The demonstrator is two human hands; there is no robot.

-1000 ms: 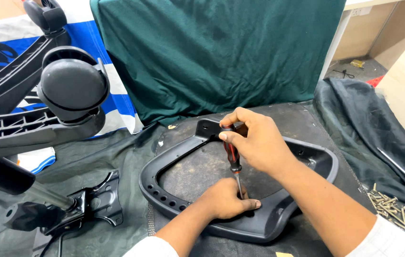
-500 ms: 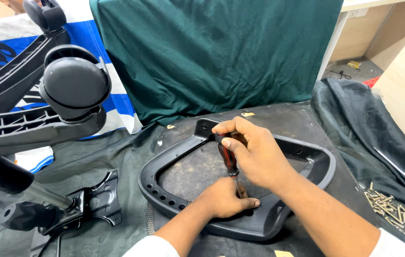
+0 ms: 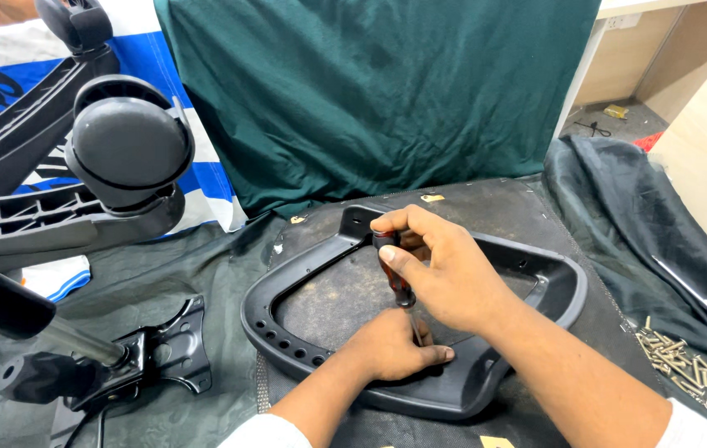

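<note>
- Broadly, a green cloth (image 3: 370,91) fills the upper centre of the frame.
- A black chair base (image 3: 63,207) with a caster occupies the left.
- A black plastic armrest frame (image 3: 304,282) lies at lower centre on the counter (image 3: 486,203).
- The right hand (image 3: 445,270) grips a screwdriver (image 3: 392,274) upright over the frame.
- The left hand (image 3: 391,348) presses down on the frame's near edge.
- Loose screws (image 3: 677,361) lie at lower right.

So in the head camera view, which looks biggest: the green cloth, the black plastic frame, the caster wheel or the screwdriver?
1. Green cloth, by far.
2. Black plastic frame.
3. Caster wheel, though it sits nearer the camera, so its rank is unsure.
4. Screwdriver, mostly hidden by the right hand.
</note>
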